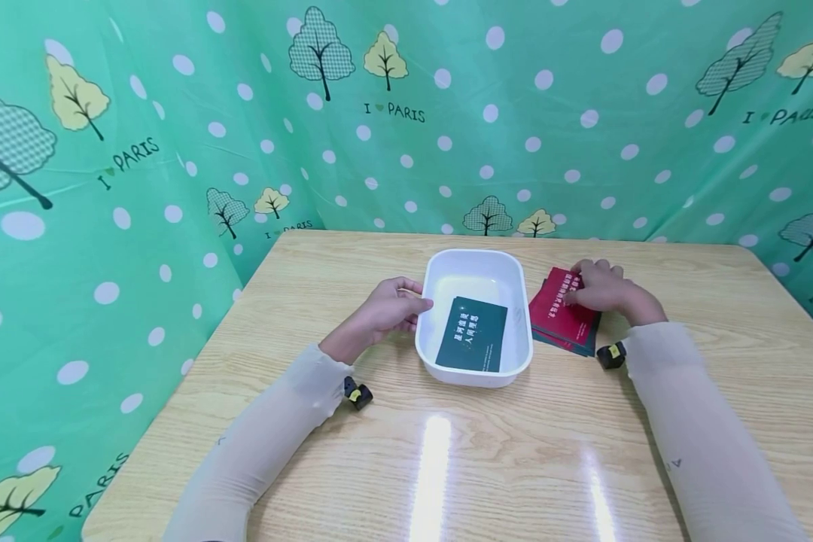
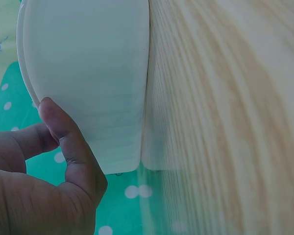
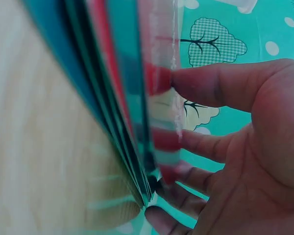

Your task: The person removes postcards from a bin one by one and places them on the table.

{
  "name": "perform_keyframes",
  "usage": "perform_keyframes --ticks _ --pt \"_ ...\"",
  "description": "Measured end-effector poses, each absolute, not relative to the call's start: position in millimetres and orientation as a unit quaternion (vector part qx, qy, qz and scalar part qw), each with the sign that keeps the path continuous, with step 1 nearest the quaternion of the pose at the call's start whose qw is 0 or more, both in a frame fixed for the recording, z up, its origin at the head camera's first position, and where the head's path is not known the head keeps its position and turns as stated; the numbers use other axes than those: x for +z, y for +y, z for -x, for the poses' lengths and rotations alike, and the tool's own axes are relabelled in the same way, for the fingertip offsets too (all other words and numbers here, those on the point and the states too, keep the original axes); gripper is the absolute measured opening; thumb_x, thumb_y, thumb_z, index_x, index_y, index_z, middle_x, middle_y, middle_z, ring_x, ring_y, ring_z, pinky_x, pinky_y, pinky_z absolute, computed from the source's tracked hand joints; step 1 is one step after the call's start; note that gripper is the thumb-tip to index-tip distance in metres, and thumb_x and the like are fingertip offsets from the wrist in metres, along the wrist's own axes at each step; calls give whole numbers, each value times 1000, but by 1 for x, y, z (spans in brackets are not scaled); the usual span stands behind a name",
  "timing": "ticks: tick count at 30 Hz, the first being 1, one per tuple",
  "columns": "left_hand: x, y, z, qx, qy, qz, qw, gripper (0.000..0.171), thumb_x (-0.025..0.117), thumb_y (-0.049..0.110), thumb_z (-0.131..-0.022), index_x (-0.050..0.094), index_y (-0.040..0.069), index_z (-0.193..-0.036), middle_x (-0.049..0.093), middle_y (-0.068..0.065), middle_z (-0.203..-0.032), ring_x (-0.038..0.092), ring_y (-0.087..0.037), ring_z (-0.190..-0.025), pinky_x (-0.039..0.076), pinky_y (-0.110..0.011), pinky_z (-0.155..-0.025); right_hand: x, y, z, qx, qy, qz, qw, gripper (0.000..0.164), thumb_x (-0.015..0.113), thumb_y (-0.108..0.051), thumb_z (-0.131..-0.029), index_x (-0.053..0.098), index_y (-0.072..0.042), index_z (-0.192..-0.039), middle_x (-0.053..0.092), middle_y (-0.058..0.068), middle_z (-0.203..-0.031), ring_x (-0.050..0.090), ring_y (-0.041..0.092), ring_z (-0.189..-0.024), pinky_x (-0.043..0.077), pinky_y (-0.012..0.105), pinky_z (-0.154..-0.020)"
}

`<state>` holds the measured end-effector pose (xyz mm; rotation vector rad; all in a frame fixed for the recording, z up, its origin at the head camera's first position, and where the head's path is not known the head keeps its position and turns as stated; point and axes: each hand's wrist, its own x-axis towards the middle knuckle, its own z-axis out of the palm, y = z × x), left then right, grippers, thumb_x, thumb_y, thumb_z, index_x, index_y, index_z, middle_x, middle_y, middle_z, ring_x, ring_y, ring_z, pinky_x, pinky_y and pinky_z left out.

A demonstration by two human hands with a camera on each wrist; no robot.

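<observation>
My left hand (image 1: 389,309) pinches the left rim of a white plastic tub (image 1: 474,272), thumb over the edge. In the left wrist view, the tub's outer wall (image 2: 88,73) stands beside the thumb. Dark green cards (image 1: 474,342) with white lettering lie inside the tub. Right of it, my right hand (image 1: 603,287) pinches a red card (image 1: 557,310) on top of a fanned pile. The right wrist view has the thumb against the glossy red top and the fingertips at the edge of the pile of red and green cards (image 3: 78,39).
A pale wooden table (image 1: 352,459) bears the tub and the pile, with bright light reflections near its front. Green curtains (image 1: 420,173) with trees and dots hang behind and at the left. Small black wrist devices (image 1: 359,394) sit at both cuffs.
</observation>
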<state>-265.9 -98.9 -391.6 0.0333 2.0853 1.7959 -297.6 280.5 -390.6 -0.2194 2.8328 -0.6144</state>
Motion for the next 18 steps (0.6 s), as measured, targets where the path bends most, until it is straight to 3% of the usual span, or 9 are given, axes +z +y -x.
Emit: perform_keyframes --ticks 11,18 --pt "-393 -99 267 642 742 -12 195 37 69 8 -90 48 3 -120 64 -12 -88 57 -17 -62 50 -27 -55 -388 283 299 -195 969 80 130 69 67 -27 -88 40 11 -138 37 33 -125 29 48 -108 43 55 -78" --pt "-392 -99 267 643 740 -12 199 38 68 7 -90 47 1 -121 63 -11 -86 57 -17 -61 50 -27 -55 -385 280 298 -171 974 78 128 69 65 -30 -91 38 7 -141 39 33 -126 30 50 -109 41 64 -82"
